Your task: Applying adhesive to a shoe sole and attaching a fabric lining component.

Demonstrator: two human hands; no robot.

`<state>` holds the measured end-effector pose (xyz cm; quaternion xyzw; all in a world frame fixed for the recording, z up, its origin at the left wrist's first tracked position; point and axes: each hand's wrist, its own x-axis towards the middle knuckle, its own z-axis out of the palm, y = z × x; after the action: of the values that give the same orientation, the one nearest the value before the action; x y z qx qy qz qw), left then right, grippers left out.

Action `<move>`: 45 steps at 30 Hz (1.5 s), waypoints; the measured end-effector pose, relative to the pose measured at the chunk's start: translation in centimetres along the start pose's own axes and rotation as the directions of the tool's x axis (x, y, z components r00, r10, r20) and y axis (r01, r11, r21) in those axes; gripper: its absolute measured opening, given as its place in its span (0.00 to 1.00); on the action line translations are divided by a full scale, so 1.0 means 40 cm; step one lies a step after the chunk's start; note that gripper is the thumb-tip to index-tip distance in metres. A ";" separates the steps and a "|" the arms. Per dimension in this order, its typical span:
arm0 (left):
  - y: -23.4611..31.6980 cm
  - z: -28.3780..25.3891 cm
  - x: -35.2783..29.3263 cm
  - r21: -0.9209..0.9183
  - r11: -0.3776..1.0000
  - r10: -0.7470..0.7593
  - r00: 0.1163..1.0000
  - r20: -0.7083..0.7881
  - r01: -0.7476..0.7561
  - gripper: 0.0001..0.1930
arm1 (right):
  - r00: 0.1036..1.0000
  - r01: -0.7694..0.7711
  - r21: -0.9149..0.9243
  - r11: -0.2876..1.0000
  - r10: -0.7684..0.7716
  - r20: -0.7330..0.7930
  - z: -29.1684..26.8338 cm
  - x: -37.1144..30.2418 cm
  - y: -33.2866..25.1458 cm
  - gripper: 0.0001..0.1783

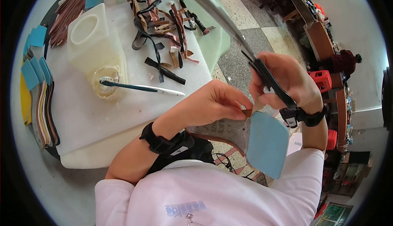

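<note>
A grey-and-blue insole-shaped piece (268,144) is held before the torso, beside the white-topped table (82,125).

Its upper edge is pinched between thumb and fingers of the left hand (221,102); the fingers of the right hand (283,80) are curled at the same edge, partly hidden by a dark slender object (272,84), and whether anything is gripped there cannot be told. Dark printed characters are borne on the piece's grey face, blue lettering is printed on the pale shirt (237,189), and white marked labels are carried on both black wristbands (155,141).
</note>
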<state>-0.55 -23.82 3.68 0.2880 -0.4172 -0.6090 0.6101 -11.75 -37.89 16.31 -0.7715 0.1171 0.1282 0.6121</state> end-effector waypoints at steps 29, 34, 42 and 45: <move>0.004 -0.041 0.005 -0.041 0.999 -0.037 0.994 -0.101 0.033 0.11 | 0.943 0.097 0.100 0.990 -0.059 -0.327 -0.040 -0.200 0.169 0.40; -0.011 -0.013 0.007 -0.018 0.996 -0.089 0.996 -0.025 0.088 0.11 | 0.920 0.228 0.274 0.934 -0.115 -0.374 0.028 -0.110 0.101 0.21; -0.002 0.000 0.008 0.061 0.992 -0.109 0.994 0.013 0.108 0.07 | 0.986 0.115 0.023 0.993 -0.111 -0.127 0.019 -0.053 0.084 0.16; -0.014 0.004 0.003 0.011 0.994 -0.108 0.993 0.038 0.108 0.07 | 0.990 0.004 0.087 0.996 0.008 -0.138 0.029 -0.044 0.060 0.15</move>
<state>-0.96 -23.94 3.30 0.3010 -0.4155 -0.6447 0.5666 -14.26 -37.23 14.46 -0.7510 0.1656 0.0698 0.6353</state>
